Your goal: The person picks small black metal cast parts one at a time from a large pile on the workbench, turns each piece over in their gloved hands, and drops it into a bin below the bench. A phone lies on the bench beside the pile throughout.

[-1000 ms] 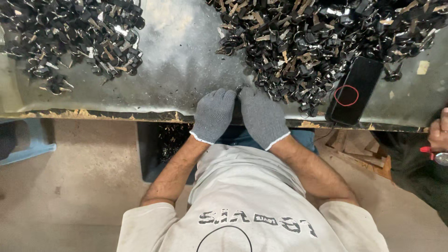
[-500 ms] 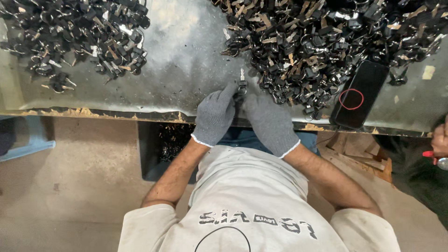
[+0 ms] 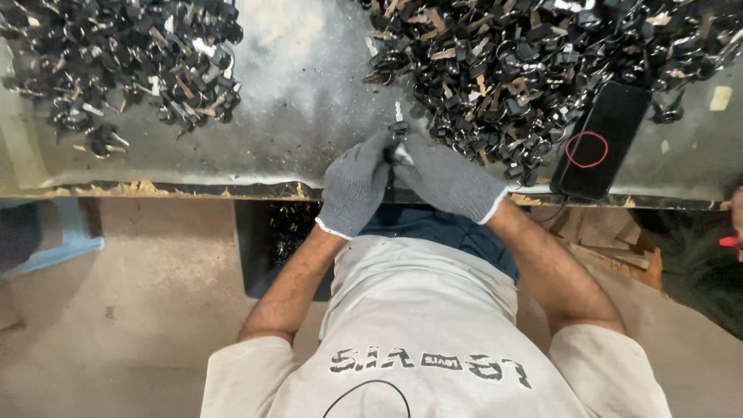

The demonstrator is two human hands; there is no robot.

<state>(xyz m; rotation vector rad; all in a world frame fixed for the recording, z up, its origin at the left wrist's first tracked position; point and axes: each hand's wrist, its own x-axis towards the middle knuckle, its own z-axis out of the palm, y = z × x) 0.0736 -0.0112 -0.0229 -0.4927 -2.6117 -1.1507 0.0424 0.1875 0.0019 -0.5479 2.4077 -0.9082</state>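
Nearest the camera is the person's light T-shirt (image 3: pixel 433 348), with both bare forearms reaching forward from it to the table edge. Below the edge, between the arms and to the left, a dark bin (image 3: pixel 275 240) stands on the floor with small dark pieces inside.

At the front of the grey table (image 3: pixel 309 116) the two hands meet, both in grey knit gloves. The left hand (image 3: pixel 354 188) and the right hand (image 3: pixel 447 179) are pressed close together, fingers curled shut around one small key part (image 3: pixel 398 128) — a dark plastic head with a pale metal blade that sticks up above the fingertips. Both hands pinch it between them, just above the table's near edge.

Just beyond the right hand, and nearly touching it, begins a big heap of black and metal key parts (image 3: pixel 542 62) that spreads across the right half of the table to its far edge. A black phone (image 3: pixel 602 139) lies tilted on the near right side of that heap, its lower end close to the table edge.

Well apart on the far left lies a second heap of like parts (image 3: pixel 116 70), with bare grey table between the two piles.

At the right border a sliver of another person's hand (image 3: pixel 737 217) shows — too little to tell more.
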